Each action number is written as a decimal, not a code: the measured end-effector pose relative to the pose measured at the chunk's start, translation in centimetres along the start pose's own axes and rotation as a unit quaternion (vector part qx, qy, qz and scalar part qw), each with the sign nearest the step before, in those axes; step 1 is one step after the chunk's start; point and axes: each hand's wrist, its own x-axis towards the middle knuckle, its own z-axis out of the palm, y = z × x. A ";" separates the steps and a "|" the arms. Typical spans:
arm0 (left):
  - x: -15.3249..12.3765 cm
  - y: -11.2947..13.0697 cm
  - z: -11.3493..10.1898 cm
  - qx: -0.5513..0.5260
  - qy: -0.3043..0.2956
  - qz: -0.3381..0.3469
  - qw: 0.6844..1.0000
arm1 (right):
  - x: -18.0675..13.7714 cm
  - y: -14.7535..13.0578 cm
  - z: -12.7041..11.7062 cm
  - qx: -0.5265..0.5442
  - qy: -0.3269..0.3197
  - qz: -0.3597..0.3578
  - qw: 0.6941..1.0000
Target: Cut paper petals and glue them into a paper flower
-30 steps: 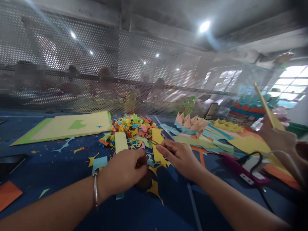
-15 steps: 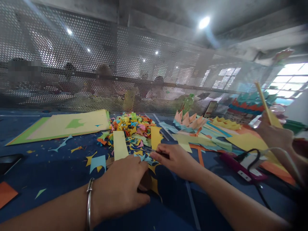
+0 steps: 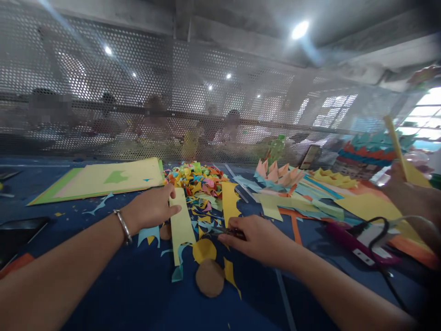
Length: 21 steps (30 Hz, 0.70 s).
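My left hand point(image 3: 151, 208), with a silver bracelet at the wrist, is at the far end of a pale yellow paper strip point(image 3: 182, 218). Its thumb and curled fingers close on that end. My right hand point(image 3: 253, 236) grips small scissors point(image 3: 234, 233), blades pointing left; the handles are partly hidden by the fingers. Between my hands and nearer me lie a yellow paper disc point(image 3: 204, 251) and a brown cardboard disc point(image 3: 210, 278). A yellow strip with a scalloped edge point(image 3: 229, 202) lies just beyond the scissors. Light-blue offcuts point(image 3: 149, 236) are under my left forearm.
Colourful paper scraps point(image 3: 200, 181) heap up ahead. Stacked paper sheets point(image 3: 99, 181) lie left, folded peach paper points point(image 3: 280, 172) right. A purple power strip point(image 3: 363, 243) with cables is beside my right arm. Another person's hand point(image 3: 401, 188) holds yellow paper. A perforated screen point(image 3: 213, 105) stands behind.
My left hand has moved away from the discs, up and left to the pale yellow strip, uncovering both discs. My right hand stays with the scissors. The view has shifted slightly left.
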 end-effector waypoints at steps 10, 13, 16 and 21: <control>1.3 -0.9 2.4 -0.260 0.071 0.023 0.963 | -0.3 -0.1 0.3 -0.060 -0.006 0.008 0.998; 1.6 -0.5 2.3 -0.307 0.162 0.013 0.938 | -0.4 -0.3 0.3 -0.067 -0.006 0.011 0.998; 1.7 0.1 2.2 -0.344 0.233 -0.013 0.909 | -0.6 -0.6 0.3 -0.070 -0.006 0.016 0.997; 1.5 0.6 2.5 -0.415 0.275 -0.019 0.867 | -1.0 -1.1 0.1 -0.079 0.001 0.023 0.997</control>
